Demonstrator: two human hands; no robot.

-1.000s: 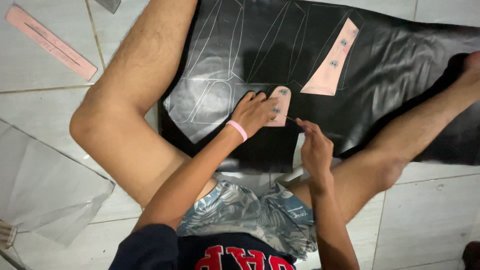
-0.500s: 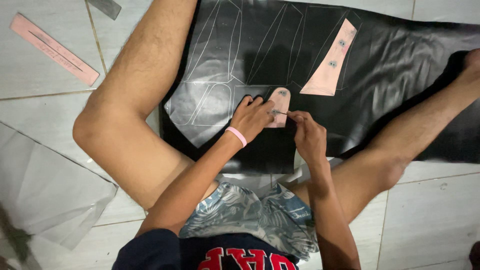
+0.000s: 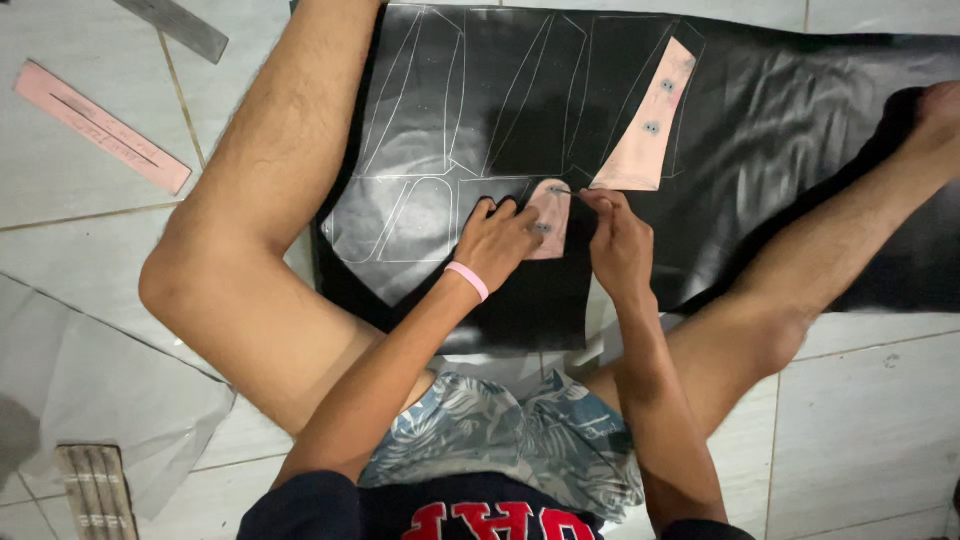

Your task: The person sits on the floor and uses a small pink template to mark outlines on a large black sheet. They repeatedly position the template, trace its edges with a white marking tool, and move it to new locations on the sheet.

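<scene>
From the head camera, the left hand [image 3: 505, 240] lies flat with its fingers spread, pressing a small pink paper shape [image 3: 549, 215] down on the black sheet [image 3: 780, 150]. The shape sticks out at 2 o'clock from that hand. The right hand [image 3: 618, 240] is just beside it at 3 o'clock, fingers pinched on a thin pen [image 3: 560, 191] whose tip touches the shape's top edge. A long pink strip [image 3: 645, 125] lies at 1 o'clock. A pink ruler [image 3: 100, 125] lies on the tile floor [image 3: 870, 420], well apart.
</scene>
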